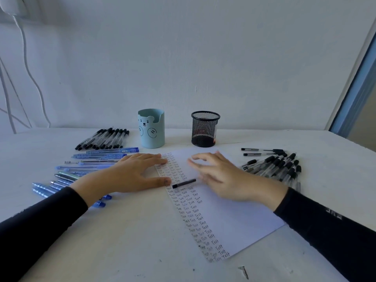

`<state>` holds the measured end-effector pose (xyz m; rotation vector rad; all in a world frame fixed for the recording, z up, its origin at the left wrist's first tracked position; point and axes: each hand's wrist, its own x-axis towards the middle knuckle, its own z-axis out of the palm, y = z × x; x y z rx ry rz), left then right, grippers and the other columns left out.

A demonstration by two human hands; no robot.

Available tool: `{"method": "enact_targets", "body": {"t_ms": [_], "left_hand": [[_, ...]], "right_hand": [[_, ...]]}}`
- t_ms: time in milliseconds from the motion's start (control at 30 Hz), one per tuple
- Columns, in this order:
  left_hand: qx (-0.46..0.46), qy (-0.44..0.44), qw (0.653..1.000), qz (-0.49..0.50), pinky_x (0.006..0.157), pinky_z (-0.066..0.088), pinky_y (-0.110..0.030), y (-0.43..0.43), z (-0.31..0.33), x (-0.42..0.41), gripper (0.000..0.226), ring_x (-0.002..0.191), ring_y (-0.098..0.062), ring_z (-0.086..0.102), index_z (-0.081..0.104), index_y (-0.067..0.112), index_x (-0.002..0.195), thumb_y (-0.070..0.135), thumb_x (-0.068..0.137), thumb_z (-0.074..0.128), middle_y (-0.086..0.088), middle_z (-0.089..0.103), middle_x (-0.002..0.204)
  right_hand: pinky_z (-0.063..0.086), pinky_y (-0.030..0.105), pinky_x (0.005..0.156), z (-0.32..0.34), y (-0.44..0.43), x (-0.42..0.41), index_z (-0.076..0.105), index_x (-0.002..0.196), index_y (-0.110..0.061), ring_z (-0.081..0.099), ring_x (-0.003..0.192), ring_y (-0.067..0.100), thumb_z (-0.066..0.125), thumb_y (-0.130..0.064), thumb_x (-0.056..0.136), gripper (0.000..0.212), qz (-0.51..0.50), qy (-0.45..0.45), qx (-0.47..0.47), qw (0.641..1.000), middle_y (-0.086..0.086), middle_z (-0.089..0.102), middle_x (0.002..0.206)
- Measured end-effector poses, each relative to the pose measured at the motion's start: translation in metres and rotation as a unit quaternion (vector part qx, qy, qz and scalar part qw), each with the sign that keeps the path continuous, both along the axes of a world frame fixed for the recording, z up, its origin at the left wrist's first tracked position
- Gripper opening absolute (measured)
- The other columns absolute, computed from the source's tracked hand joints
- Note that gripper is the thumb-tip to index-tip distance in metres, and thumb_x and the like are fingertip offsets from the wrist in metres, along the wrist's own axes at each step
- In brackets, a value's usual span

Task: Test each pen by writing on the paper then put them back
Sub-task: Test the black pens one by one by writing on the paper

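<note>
A white sheet of paper (219, 208) lies on the table, its left side filled with rows of the word "Test". A black pen cap (184, 183) rests on the sheet between my hands. My left hand (134, 171) lies flat with straight fingers on the paper's left edge. My right hand (219, 176) hovers blurred over the sheet, fingers loosely spread, holding nothing that I can see. Black pens lie in a pile at the right (276, 165) and in a row at the back left (103, 139). Blue pens (81, 169) fan out beside my left wrist.
A light blue bear-faced pen cup (151, 129) and a black mesh pen cup (205, 129) stand behind the paper near the wall. A small dark object (244, 271) lies near the table's front edge. A cable hangs down the wall at the left.
</note>
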<state>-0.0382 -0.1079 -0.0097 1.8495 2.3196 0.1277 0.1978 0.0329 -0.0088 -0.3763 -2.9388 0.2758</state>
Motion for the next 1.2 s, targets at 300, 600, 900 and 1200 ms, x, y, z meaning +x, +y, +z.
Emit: {"method": "enact_targets", "body": {"t_ms": [300, 600, 900, 1200], "left_hand": [[0.208, -0.099, 0.966, -0.116, 0.086, 0.043, -0.012, 0.011, -0.001, 0.027, 0.063, 0.102, 0.006, 0.053, 0.064, 0.044, 0.117, 0.084, 0.074, 0.040, 0.028, 0.059, 0.108], [0.410, -0.057, 0.903, -0.112, 0.066, 0.048, -0.008, 0.016, 0.006, 0.011, 0.018, 0.074, -0.003, 0.063, 0.076, 0.019, 0.103, 0.024, 0.087, 0.069, 0.008, 0.068, 0.082], [0.480, -0.097, 0.830, 0.266, 0.063, 0.041, -0.025, 0.003, 0.045, -0.088, 0.011, 0.062, -0.017, 0.054, 0.069, 0.016, 0.077, 0.021, 0.086, 0.067, 0.001, 0.061, 0.066], [0.279, 0.072, 0.902, 0.321, 0.047, 0.031, -0.025, 0.006, 0.005, -0.130, 0.043, 0.045, -0.025, 0.034, 0.042, 0.013, 0.048, 0.016, 0.087, 0.061, -0.005, 0.035, 0.048]], "right_hand": [[0.024, 0.027, 0.110, 0.032, 0.054, 0.041, 0.067, 0.122, -0.032, 0.025, 0.137, 0.009, 0.053, -0.032, 0.099, 0.027, -0.159, -0.061, -0.067, 0.983, -0.013, 0.043, 0.143], [0.029, 0.024, 0.100, 0.031, 0.054, 0.039, 0.072, 0.102, -0.036, 0.035, 0.123, 0.003, 0.061, -0.033, 0.095, 0.013, -0.142, -0.043, -0.028, 0.989, -0.017, 0.054, 0.125], [0.038, 0.012, 0.057, 0.029, 0.020, 0.019, 0.052, 0.109, -0.035, 0.041, 0.054, 0.001, 0.044, -0.031, 0.103, 0.011, -0.062, 0.160, -0.148, 0.974, -0.011, 0.056, 0.082], [0.026, 0.029, 0.057, 0.020, 0.004, 0.010, 0.042, 0.100, -0.029, 0.029, 0.052, 0.011, 0.069, -0.072, 0.068, 0.059, -0.106, 0.182, -0.187, 0.960, -0.009, 0.031, 0.052]]}}
